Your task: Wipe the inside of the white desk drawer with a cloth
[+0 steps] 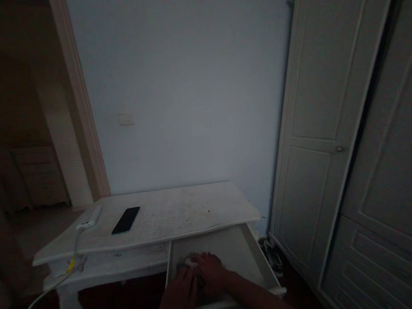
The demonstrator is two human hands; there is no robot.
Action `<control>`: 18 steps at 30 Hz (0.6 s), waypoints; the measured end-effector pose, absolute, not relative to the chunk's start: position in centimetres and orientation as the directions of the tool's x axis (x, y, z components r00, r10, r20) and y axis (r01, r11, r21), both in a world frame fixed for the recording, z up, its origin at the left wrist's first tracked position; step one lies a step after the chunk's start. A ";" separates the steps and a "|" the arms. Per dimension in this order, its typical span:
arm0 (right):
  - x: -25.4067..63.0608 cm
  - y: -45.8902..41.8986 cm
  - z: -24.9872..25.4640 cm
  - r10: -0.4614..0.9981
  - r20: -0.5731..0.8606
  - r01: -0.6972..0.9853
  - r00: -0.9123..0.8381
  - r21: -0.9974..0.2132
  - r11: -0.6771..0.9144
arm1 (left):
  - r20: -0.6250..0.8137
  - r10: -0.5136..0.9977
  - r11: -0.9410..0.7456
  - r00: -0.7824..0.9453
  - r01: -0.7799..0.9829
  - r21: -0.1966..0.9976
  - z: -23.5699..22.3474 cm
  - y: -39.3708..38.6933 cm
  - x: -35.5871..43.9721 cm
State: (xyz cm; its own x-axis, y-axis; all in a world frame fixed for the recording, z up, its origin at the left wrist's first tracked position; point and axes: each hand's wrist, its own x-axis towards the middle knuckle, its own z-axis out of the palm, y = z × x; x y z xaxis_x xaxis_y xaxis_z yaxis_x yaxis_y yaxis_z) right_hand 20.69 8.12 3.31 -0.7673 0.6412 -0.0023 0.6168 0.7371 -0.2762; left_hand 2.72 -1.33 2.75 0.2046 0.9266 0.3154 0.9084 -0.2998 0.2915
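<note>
A white drawer (241, 247) is pulled out from the right side of the white table (181, 204). Inside its left part lies a greyish, crumpled bundle with a pale patch; it looks soft, like cloth, but its kind is unclear in the dim light. My left hand (182, 287) presses against the near left side of this bundle, its fingers bent round it. My right hand (209, 272) lies over the top of the bundle, fingers curled, touching my left hand. Both hands cover most of it.
On the tabletop lie a black phone (125, 220) and a white power strip (89, 217), whose cable (47, 294) hangs over the left edge. A wardrobe (311, 164) stands at the right. Shoes (272, 257) sit on the floor between the drawer and wardrobe.
</note>
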 end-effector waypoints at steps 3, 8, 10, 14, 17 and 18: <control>21.5 7.3 2.9 0.592 0.007 0.565 -0.806 -0.289 0.773 | 0.170 0.966 -0.243 0.196 0.911 0.332 2.9 -1.6 2.6; 26.6 7.8 3.6 0.605 -0.057 0.564 -0.794 -0.438 0.700 | 0.172 0.966 -0.237 0.191 0.920 0.313 3.0 -1.9 2.9; 29.2 8.5 4.1 0.676 -0.081 0.624 -0.732 -0.479 0.618 | 0.224 0.953 -0.261 0.204 0.928 0.266 2.6 -1.9 3.1; 33.0 10.0 4.7 0.879 -0.024 0.750 -0.476 -0.533 0.392 | 0.419 0.875 -0.324 0.243 0.936 0.134 1.4 -1.9 3.2; 33.1 11.2 4.7 0.963 0.032 0.771 -0.269 -0.592 0.235 | 0.555 0.787 -0.369 0.271 0.927 0.070 0.8 -2.0 3.2; 32.5 11.6 4.7 0.976 0.034 0.774 -0.216 -0.604 0.192 | 0.585 0.762 -0.378 0.278 0.924 0.053 0.7 -2.0 3.2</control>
